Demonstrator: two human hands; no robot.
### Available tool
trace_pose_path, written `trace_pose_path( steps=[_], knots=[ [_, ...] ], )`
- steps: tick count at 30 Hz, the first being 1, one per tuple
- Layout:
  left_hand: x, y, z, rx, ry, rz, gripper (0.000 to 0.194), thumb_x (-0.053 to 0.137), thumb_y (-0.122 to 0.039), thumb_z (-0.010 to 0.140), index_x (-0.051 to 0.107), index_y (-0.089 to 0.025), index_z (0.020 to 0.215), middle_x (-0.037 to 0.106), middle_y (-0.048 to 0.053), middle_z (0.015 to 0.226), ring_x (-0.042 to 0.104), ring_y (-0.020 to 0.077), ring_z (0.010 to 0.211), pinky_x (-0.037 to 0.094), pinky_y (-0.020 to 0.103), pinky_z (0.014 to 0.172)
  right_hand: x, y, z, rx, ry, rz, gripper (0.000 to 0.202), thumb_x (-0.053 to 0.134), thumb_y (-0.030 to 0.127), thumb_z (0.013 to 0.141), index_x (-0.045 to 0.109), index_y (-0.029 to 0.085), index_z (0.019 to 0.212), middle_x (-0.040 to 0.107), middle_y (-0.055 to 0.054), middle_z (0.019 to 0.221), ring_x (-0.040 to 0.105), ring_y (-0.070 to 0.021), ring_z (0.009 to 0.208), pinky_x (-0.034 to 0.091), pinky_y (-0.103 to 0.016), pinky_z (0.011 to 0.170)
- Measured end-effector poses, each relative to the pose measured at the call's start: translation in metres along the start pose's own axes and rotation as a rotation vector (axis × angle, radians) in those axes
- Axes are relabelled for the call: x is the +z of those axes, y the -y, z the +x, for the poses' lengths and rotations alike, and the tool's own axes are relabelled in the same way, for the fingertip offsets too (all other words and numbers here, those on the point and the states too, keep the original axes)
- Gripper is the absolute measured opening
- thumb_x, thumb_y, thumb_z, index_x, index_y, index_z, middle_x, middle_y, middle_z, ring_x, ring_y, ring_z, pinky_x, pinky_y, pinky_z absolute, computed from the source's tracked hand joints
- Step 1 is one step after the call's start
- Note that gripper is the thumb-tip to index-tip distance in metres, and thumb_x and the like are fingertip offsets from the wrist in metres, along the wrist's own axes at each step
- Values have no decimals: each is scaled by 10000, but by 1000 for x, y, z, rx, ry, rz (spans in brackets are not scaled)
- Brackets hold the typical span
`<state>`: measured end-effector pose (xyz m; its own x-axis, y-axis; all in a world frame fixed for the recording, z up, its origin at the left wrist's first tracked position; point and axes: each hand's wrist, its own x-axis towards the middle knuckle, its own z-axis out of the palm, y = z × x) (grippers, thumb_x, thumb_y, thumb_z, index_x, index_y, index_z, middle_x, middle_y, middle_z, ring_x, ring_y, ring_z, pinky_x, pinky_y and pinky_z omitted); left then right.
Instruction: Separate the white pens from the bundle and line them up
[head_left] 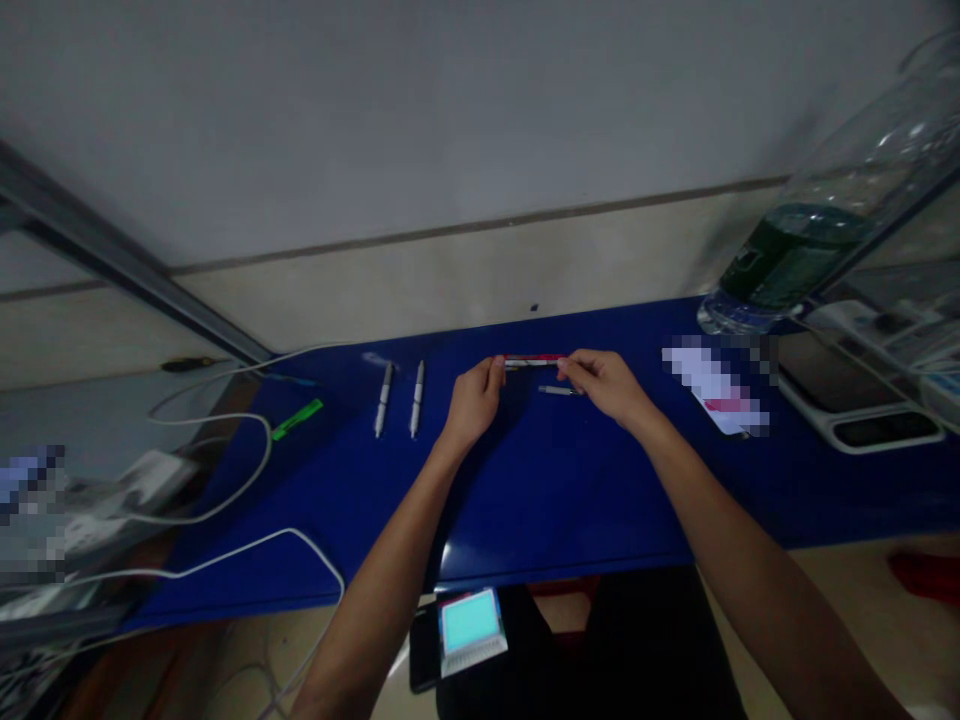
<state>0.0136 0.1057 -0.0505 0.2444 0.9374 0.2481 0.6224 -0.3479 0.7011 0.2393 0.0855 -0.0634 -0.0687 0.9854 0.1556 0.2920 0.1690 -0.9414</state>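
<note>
Between both hands, above the blue tabletop (555,500), is a slim red and white object (534,360). Its exact kind cannot be made out. My left hand (476,400) pinches its left end and my right hand (604,382) pinches its right end. Just under the right fingers lies a short silvery pen-like piece (556,390). To the left of my left hand, two white and grey pens (383,402) rest side by side, roughly parallel.
A bright green strip (298,418) and white cables (266,440) lie at the left. On the right are a large clear bottle (795,250), a blurred card-like item (716,390) and a white device resembling a scale (855,390). A phone (424,648) is below the table edge.
</note>
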Motion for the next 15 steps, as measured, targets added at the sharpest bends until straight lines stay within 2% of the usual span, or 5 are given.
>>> trace_pose_path(
  steps=[8,15],
  knots=[
    [-1,-1,-1,23,20,-9,432,339,-435,1039,520,-174,746,495,-25,623,438,106,574,287,254,594,0,-1,-2,44,-23,-18,575,509,614,921,501,188,535,394,35,476,345,-95,461,242,-280,509],
    [0,-5,-3,32,73,-3,417,338,-421,1035,564,-167,794,512,-18,642,447,112,580,302,248,596,1,-1,-1,37,-68,47,515,558,579,901,476,196,566,374,43,513,325,-100,490,219,-284,520]
  ],
)
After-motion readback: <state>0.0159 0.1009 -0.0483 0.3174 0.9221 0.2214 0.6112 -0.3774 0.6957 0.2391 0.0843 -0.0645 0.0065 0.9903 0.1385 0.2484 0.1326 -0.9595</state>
